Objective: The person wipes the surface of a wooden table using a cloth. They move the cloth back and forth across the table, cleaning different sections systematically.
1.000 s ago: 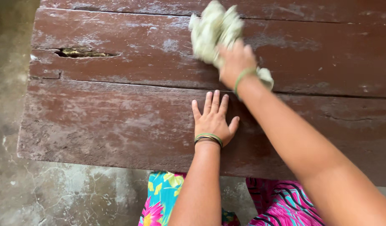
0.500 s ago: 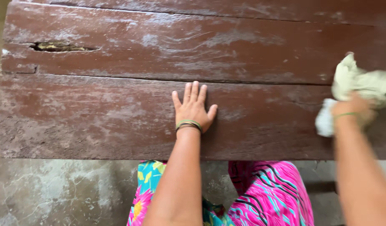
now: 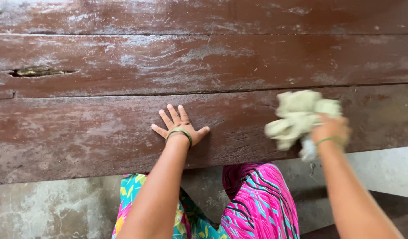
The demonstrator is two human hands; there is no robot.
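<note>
Three long planks make up the brown wooden tabletop (image 3: 102, 137), its paint worn and streaked with pale dust, and it fills most of the view from left to right. Below its near edge lies a cracked grey concrete floor (image 3: 49, 208), and between the two arms shows a garment (image 3: 257, 199) in bright pink, turquoise and black. A crumpled pale cloth (image 3: 297, 117) (off-white, slightly greenish) sits on the nearest plank toward the right, close to the near edge, with a bit of it hanging past that edge. The right hand (image 3: 331, 129) is bunched around the cloth from the near side, its fingers closed into the fabric and mostly hidden by it. The left hand (image 3: 179, 126) lies flat on the nearest plank, left of the cloth and well apart from it, palm down with the fingers (image 3: 173, 114) spread. Far to the left, a narrow split (image 3: 36, 71) opens in the middle plank. Smallest of all are the thin green bangles (image 3: 179, 132) on the left wrist and a single green band (image 3: 329, 140) on the right.
</note>
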